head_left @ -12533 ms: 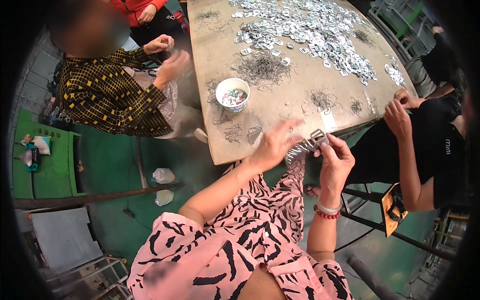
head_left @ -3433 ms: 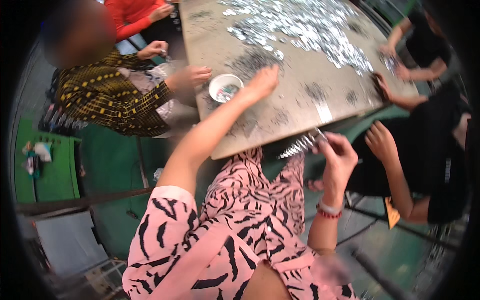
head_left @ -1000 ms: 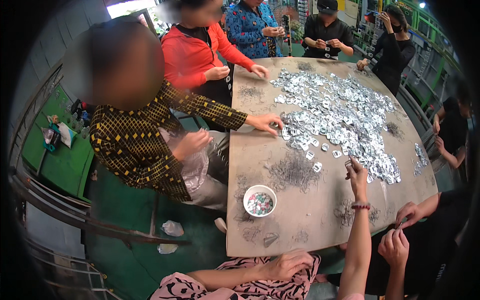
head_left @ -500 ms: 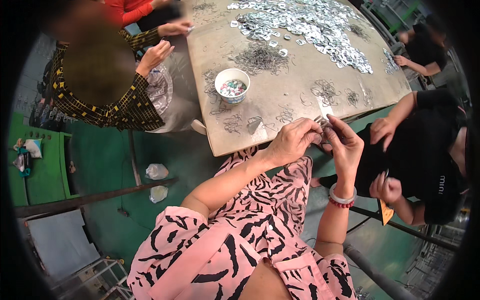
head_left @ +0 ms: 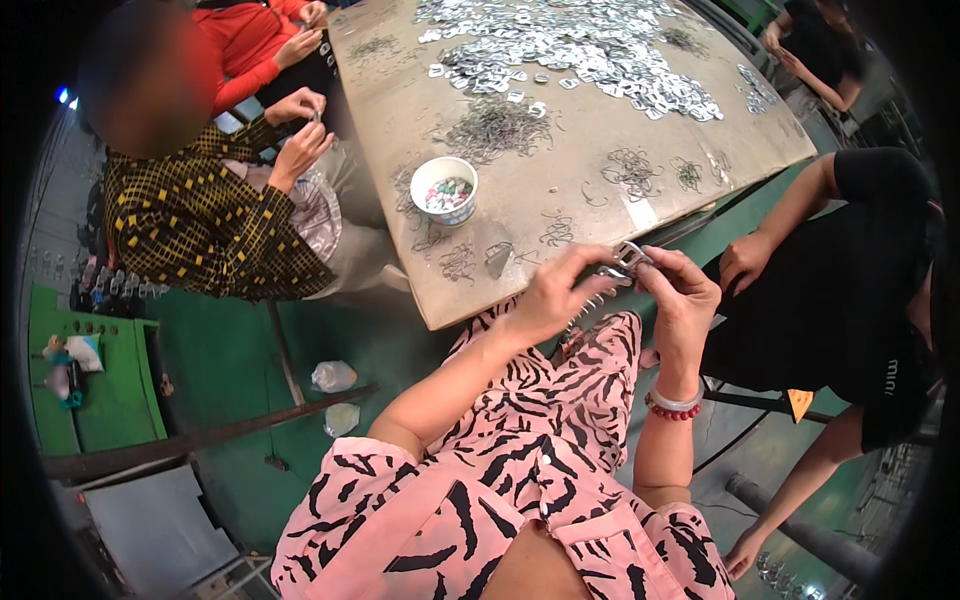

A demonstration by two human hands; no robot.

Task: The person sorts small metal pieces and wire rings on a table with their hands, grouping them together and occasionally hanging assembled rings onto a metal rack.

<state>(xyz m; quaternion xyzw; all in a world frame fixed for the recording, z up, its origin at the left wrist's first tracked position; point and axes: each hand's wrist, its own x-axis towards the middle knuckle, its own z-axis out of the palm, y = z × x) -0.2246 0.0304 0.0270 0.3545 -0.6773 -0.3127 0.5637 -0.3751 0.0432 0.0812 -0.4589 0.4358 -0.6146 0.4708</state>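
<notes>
Over the table's near edge, my two hands meet in front of my lap. My right hand (head_left: 682, 300) pinches a small silver metal buckle (head_left: 628, 254) with an oblong opening between thumb and fingertips. Just left of it, my left hand (head_left: 548, 302) has its thumb and forefinger closed at a shiny metal piece (head_left: 616, 275) touching or very near the buckle; its outline is blurred. Below the left fingers shows a curved row of small silver bits (head_left: 588, 314), and what carries it is hidden.
On the table (head_left: 380, 130) lie a large heap of silver buckles (head_left: 570, 50), piles of thin bent wires (head_left: 497, 128) and a white tub (head_left: 445, 190) of small coloured pieces. People sit at left; a person in black (head_left: 820, 290) is close on my right.
My hands have parted slightly and the buckle now shows between them. The person on the right has lowered one arm toward the floor. The view has shifted a little.
</notes>
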